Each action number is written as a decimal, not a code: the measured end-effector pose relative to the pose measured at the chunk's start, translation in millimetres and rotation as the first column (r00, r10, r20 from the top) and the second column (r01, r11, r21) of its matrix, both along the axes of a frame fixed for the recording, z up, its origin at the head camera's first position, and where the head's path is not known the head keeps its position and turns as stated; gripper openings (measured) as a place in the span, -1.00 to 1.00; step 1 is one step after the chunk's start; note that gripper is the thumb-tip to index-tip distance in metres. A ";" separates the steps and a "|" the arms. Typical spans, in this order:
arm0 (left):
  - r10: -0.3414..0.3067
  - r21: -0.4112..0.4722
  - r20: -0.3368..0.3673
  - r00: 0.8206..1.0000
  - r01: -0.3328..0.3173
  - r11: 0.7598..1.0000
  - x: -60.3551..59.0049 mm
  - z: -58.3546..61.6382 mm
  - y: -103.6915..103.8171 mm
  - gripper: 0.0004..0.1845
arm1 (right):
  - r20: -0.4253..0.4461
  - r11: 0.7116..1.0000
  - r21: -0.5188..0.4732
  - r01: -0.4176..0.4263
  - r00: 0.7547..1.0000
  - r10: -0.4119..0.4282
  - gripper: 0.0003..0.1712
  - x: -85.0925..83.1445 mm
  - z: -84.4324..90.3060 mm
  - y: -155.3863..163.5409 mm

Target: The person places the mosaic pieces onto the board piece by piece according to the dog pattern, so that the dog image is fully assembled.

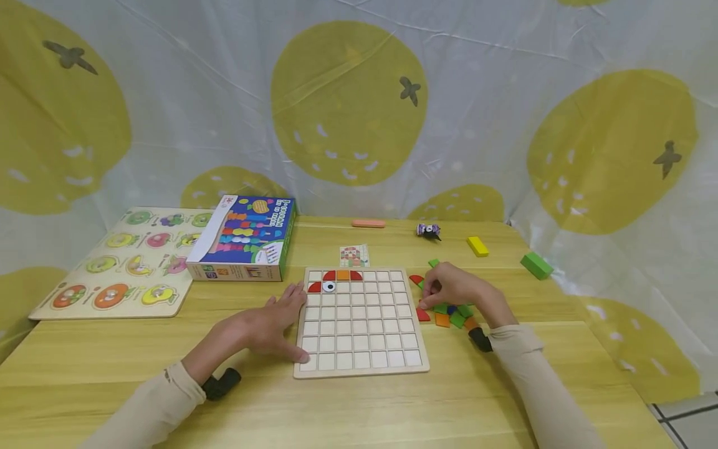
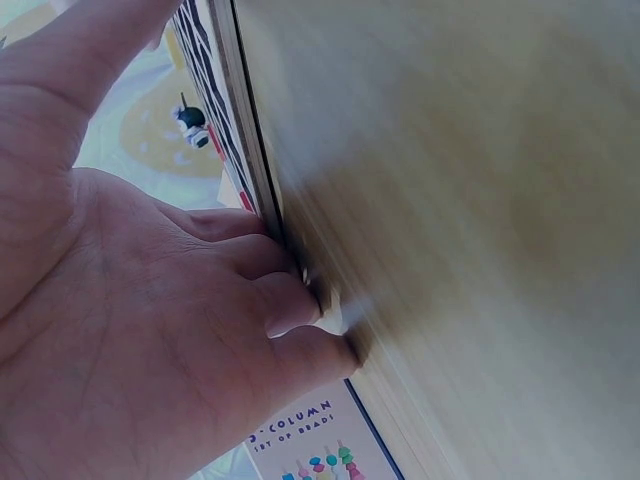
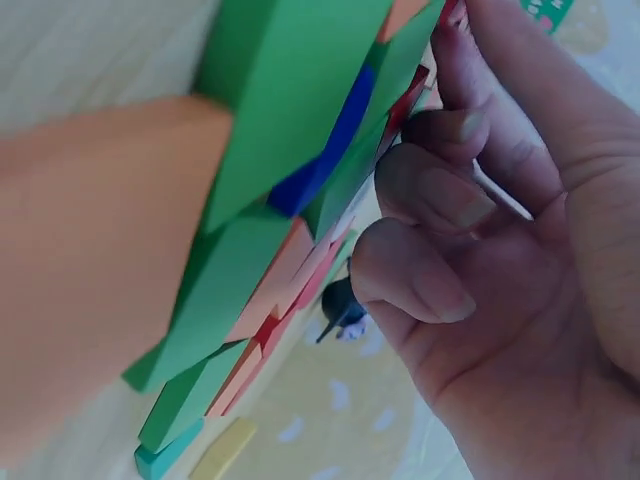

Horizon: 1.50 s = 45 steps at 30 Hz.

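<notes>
A wooden grid board (image 1: 361, 324) lies on the table. In its top rows sit an orange square (image 1: 343, 275), red curved pieces (image 1: 315, 287) and a white tile with an eye (image 1: 329, 287). My left hand (image 1: 275, 324) rests at the board's left edge, thumb and fingers spread. At the board's right, my right hand (image 1: 457, 287) is over a pile of small tiles (image 1: 457, 320), green, orange, blue and red. In the right wrist view, its thumb and index finger pinch a red piece (image 3: 455, 14), mostly hidden; the other fingers are curled.
A small pattern card (image 1: 354, 255) lies behind the board. To the left are a bead-set box (image 1: 241, 240) and a fruit puzzle board (image 1: 120, 268). Along the back and right lie an orange bar (image 1: 368, 223), a small figure (image 1: 429, 231), a yellow block (image 1: 478, 246) and a green block (image 1: 536, 265).
</notes>
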<state>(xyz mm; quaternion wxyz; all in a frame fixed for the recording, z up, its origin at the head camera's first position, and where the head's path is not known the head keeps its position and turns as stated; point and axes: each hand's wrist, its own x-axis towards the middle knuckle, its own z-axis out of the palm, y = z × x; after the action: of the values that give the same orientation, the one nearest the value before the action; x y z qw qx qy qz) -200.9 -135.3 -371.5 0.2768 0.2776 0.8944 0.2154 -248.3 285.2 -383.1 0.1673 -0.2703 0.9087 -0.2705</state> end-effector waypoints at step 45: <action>-0.007 -0.023 0.013 1.000 0.008 1.000 -2.4 0.8 1.5 0.35 | -0.001 0.951 -0.307 -0.024 1.000 0.025 -0.87 -18.4 21.0 -87.3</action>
<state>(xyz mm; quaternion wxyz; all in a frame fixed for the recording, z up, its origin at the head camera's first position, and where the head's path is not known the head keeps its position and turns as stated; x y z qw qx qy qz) -203.3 -133.8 -370.7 0.2867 0.2763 0.8939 0.2060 -266.7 197.8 -362.1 0.1280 -0.3041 0.8519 -0.4068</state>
